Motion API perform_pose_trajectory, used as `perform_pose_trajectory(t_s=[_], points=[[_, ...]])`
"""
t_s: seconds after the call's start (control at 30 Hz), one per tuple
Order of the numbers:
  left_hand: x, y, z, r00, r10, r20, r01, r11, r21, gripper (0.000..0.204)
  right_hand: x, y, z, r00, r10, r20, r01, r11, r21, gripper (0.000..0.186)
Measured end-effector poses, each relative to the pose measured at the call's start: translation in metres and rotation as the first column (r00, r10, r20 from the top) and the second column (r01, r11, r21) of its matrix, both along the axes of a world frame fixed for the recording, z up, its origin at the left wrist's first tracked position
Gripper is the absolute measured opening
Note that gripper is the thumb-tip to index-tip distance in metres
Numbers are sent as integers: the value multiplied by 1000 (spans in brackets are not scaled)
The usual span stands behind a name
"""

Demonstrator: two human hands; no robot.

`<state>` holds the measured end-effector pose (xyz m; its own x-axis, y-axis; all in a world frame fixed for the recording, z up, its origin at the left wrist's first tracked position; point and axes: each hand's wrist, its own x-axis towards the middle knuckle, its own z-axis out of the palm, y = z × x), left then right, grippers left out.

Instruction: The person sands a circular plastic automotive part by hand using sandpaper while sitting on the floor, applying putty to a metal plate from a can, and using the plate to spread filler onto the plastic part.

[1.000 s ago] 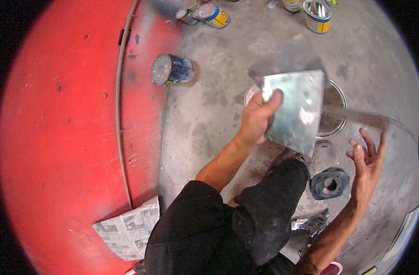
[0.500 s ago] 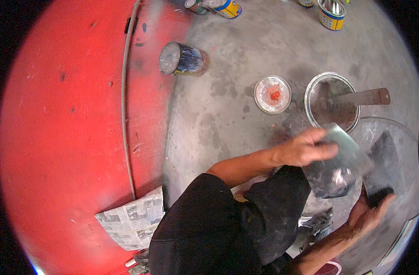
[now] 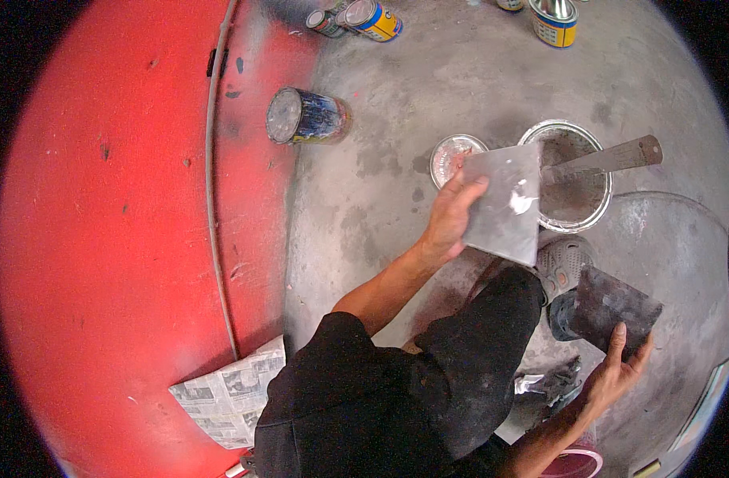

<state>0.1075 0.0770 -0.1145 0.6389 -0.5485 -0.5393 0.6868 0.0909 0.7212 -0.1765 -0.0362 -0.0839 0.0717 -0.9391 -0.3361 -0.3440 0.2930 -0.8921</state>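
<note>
Two flat plates are held apart, one in each hand. The left hand (image 3: 450, 219) grips the left edge of a smooth grey rectangular plate (image 3: 500, 211) with a white patch on its face; the thumb lies on top and the fingers pass out of sight beneath. Its longer sides run away from the body. The right hand (image 3: 617, 373) pinches the near, outer edge of a dark, smudged rectangular plate (image 3: 615, 303), thumb on the face, its long axis slanting from upper left to lower right.

The dark plate lies nearer the body and to the right of the grey one, with a grey perforated shoe (image 3: 563, 259) showing between them. Beyond stands a wide, round, open metal tin (image 3: 602, 205), a flat metal scraper (image 3: 619, 155) pointing rightward out of it. In this view the left hand is nearer that tin, and the grey plate overlaps its left rim.
</note>
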Motion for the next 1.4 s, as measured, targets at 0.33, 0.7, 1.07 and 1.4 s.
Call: perform_pose_trajectory(t_s=[0.33,0.7,1.07,1.4], points=[[-25,-31,-78,781,-184,597,-104,904,414,42,-18,2,-12,998,-61,-16,61,998,14,49],[48,64,-156,846,-239,477,-250,613,750,43,-23,4,-18,990,-138,-26,138,990,13,43],[90,94,-237,677,-457,577,-474,329,817,25,-30,2,-7,989,-132,-74,139,985,101,33],[126,85,-59,764,-104,637,-321,795,515,30,-4,0,13,995,77,-59,-81,994,-77,33]])
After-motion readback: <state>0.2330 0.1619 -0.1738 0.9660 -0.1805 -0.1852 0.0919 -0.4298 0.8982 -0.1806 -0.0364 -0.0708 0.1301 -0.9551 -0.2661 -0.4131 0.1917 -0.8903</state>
